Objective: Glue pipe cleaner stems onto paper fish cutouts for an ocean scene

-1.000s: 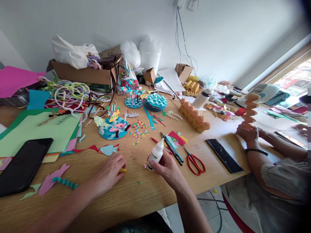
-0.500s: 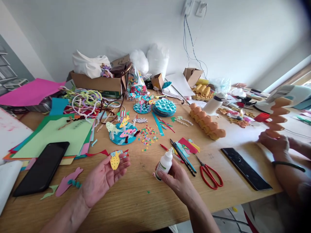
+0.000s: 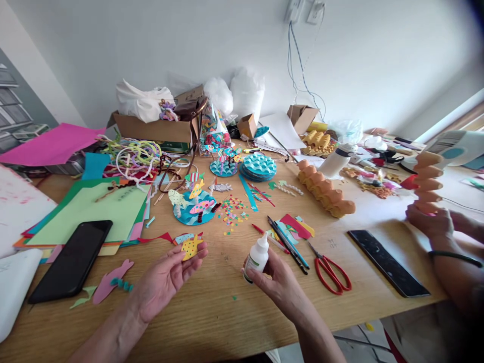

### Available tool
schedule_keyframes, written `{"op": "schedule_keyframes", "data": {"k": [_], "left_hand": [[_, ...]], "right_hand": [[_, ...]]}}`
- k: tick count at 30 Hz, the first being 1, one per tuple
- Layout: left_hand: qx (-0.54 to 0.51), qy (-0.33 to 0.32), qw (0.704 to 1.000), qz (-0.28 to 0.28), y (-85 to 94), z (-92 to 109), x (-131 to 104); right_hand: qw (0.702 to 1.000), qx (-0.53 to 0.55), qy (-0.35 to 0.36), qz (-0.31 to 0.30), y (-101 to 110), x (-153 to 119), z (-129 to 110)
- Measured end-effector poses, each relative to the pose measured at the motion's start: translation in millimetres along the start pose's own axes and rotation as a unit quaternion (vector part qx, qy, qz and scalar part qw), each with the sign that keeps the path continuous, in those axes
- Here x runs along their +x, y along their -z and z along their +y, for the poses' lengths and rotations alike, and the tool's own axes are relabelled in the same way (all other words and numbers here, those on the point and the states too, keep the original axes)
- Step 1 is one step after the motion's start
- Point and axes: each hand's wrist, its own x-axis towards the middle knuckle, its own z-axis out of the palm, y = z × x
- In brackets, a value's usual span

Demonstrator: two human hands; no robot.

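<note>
Between the thumb and fingers of my left hand (image 3: pixel 166 280) is a yellow paper fish (image 3: pixel 191 248) with dark dots, its palm side turned up. My right hand (image 3: pixel 278 280) is wrapped round a white glue bottle (image 3: pixel 258 258), which stands nearly upright with its nozzle on top. Just behind my left fingers lies a light-blue dotted paper piece (image 3: pixel 183 238) beside a red strip (image 3: pixel 161 238). Further back, a blue wavy disc (image 3: pixel 194 214) carries several paper fish. Colourful confetti (image 3: pixel 231 209) is scattered to its right.
Red-handled scissors (image 3: pixel 333 275), pens (image 3: pixel 288 244) and a dark phone (image 3: pixel 387 262) lie to the right. Another phone (image 3: pixel 71 262) rests by coloured paper (image 3: pixel 91 212) on the left. At the far right, a co-worker's hands (image 3: pixel 431 222) hold an egg-carton strip (image 3: pixel 428 179).
The yellow fish has turned in my left fingers, from pointing down to lying more sideways. My right hand keeps the glue bottle in about the same place. The view has shifted slightly.
</note>
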Motion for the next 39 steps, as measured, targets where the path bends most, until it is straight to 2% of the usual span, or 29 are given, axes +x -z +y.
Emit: {"op": "schedule_keyframes", "data": {"k": [5, 9, 11, 12, 13, 14, 16, 18, 19, 21, 23, 26, 29, 33, 36, 39], "left_hand": [[0.036, -0.022, 0.998, 0.043, -1.4, -1, 2], [0.111, -0.061, 0.988, 0.086, 3.0, -3, 6], [0.21, -0.122, 0.966, 0.089, 8.0, -4, 8], [0.283, -0.169, 0.941, 0.078, 10.8, -5, 9], [0.367, -0.225, 0.901, 0.059, 13.5, -5, 10], [0.451, -0.285, 0.845, 0.034, 15.9, -5, 11], [0.586, -0.393, 0.709, -0.023, 19.8, -7, 13], [0.669, -0.455, 0.583, -0.073, 22.1, -9, 15], [0.701, -0.464, 0.534, -0.092, 22.7, -11, 16], [0.756, -0.454, 0.46, -0.105, 23.1, -15, 20], [0.803, -0.412, 0.419, -0.105, 22.9, -20, 26], [0.836, -0.358, 0.402, -0.11, 22.2, -26, 34], [0.838, -0.34, 0.409, -0.121, 21.7, -28, 34], [0.843, -0.298, 0.424, -0.144, 26.3, -21, 22], [0.841, -0.3, 0.426, -0.149, 33.6, -15, 14], [0.827, -0.327, 0.426, -0.168, 38.4, -12, 14]], "right_hand": [[1.0, 0.002, 0.004, -0.006, -1, 1, -2], [1.0, -0.013, 0.014, 0.002, 0, 1, -1], [1.0, -0.02, 0.017, 0.01, 1, 0, -1], [1.0, -0.019, 0.019, 0.011, 1, 0, -1], [1.0, -0.016, 0.02, 0.011, 1, -1, -1], [1.0, -0.012, 0.022, 0.009, 2, -1, -1], [1.0, -0.008, 0.023, 0.007, 3, -2, -2], [1.0, -0.01, 0.026, 0.011, 4, -3, -2], [0.999, -0.012, 0.027, 0.013, 4, -3, -2], [0.999, -0.014, 0.025, 0.019, 4, -3, -1], [0.999, -0.007, 0.019, 0.029, 3, -2, 1], [0.998, 0.013, 0.023, 0.065, 1, -1, 4], [0.994, 0.019, 0.039, 0.103, 1, -1, 4], [0.994, 0.038, 0.017, 0.101, 1, -4, 3], [0.986, 0.131, -0.015, 0.106, 0, -5, 4], [0.957, 0.26, -0.03, 0.123, -4, -3, 8]]}}
